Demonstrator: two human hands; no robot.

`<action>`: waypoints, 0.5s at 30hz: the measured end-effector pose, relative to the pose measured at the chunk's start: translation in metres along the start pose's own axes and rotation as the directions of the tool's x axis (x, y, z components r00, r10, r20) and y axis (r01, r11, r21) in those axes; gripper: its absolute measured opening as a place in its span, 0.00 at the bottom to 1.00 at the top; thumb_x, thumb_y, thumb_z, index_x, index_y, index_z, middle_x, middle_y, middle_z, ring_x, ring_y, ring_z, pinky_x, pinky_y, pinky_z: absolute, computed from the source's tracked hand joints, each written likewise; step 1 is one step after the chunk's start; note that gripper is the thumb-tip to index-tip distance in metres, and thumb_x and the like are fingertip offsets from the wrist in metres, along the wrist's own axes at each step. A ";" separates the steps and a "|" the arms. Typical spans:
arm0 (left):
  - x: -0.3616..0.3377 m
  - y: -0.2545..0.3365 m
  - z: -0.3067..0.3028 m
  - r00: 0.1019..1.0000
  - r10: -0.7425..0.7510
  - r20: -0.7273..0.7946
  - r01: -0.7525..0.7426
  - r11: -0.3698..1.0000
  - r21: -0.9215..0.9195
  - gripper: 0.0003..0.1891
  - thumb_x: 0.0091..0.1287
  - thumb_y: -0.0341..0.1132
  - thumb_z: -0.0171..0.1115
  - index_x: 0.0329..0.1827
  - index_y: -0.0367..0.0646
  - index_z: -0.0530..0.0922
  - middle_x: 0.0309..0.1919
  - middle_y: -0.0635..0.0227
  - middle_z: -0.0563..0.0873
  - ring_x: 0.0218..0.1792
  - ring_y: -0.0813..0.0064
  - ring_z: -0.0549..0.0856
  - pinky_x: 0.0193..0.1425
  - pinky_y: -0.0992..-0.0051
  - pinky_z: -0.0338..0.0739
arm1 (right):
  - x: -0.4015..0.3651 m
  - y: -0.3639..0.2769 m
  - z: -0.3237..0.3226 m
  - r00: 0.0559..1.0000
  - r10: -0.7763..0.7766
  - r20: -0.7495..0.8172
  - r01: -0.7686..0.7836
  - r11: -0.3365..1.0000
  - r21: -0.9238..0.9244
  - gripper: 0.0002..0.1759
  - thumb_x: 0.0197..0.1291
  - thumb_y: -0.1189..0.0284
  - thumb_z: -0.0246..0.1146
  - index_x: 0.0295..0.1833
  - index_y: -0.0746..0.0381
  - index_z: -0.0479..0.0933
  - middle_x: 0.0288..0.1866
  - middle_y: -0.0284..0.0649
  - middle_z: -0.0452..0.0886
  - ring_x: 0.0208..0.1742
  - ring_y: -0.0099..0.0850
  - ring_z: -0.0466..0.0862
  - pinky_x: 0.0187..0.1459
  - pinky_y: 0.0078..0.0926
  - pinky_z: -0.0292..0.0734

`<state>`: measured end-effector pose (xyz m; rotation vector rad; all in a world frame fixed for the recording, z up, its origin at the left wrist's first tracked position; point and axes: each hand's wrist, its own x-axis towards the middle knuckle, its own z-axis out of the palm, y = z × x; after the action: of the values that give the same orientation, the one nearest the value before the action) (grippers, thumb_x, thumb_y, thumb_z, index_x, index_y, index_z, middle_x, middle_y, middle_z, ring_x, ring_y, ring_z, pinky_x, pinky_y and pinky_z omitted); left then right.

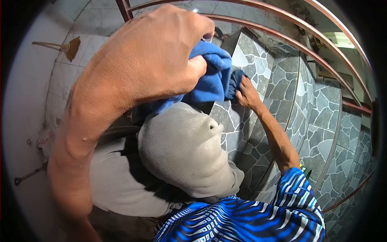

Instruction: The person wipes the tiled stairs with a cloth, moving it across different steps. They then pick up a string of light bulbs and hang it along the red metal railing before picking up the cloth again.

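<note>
A blue cloth (213,76) hangs in the upper middle, above grey-clad knees. My left hand (161,52), large and close to the camera, has its fingers curled round the top of this cloth. Farther off, my right hand (248,93) grips a darker blue part of the cloth (236,84) over the stone-patterned steps. Whether the two blue parts are one piece cannot be made out. The grey trousers (181,149) show a small hole near the knee.
Stone-patterned steps (282,80) climb on the right. A reddish metal railing (274,34) curves across the top. A broom (71,48) lies at the upper left, near a white wall (24,97). A long-handled tool (30,175) is at the lower left.
</note>
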<state>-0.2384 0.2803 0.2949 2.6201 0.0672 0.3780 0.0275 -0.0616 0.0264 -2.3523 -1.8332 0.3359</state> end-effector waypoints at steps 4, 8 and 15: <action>0.001 0.008 0.003 1.000 0.021 0.007 -0.021 1.000 -0.003 0.18 0.56 0.31 0.63 0.50 0.38 0.84 0.45 0.53 0.89 0.46 0.53 0.88 0.56 0.62 0.81 | 0.034 -0.009 -0.025 0.987 -0.154 0.032 0.155 0.988 -0.022 0.30 0.60 0.69 0.57 0.66 0.75 0.70 0.72 0.65 0.68 0.74 0.59 0.68 0.77 0.51 0.60; 0.001 0.007 -0.013 0.985 -0.132 0.115 0.144 0.985 -0.099 0.17 0.57 0.30 0.63 0.50 0.37 0.84 0.44 0.53 0.89 0.46 0.54 0.89 0.56 0.62 0.81 | 0.004 0.029 -0.057 0.914 -0.324 0.246 0.325 0.945 0.038 0.27 0.60 0.71 0.57 0.64 0.73 0.72 0.72 0.62 0.68 0.75 0.60 0.66 0.78 0.51 0.59; 0.005 0.020 -0.025 0.990 0.028 0.138 -0.018 0.997 -0.069 0.12 0.59 0.32 0.60 0.42 0.33 0.80 0.38 0.47 0.87 0.43 0.49 0.87 0.53 0.59 0.81 | 0.029 0.028 -0.045 0.930 -0.289 0.227 0.314 0.946 -0.083 0.27 0.62 0.67 0.58 0.63 0.73 0.73 0.73 0.64 0.67 0.75 0.59 0.66 0.79 0.49 0.57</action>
<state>-0.2404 0.2751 0.3262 2.5742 -0.0219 0.2018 0.0718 -0.0391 0.0608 -2.1243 -2.3365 0.4655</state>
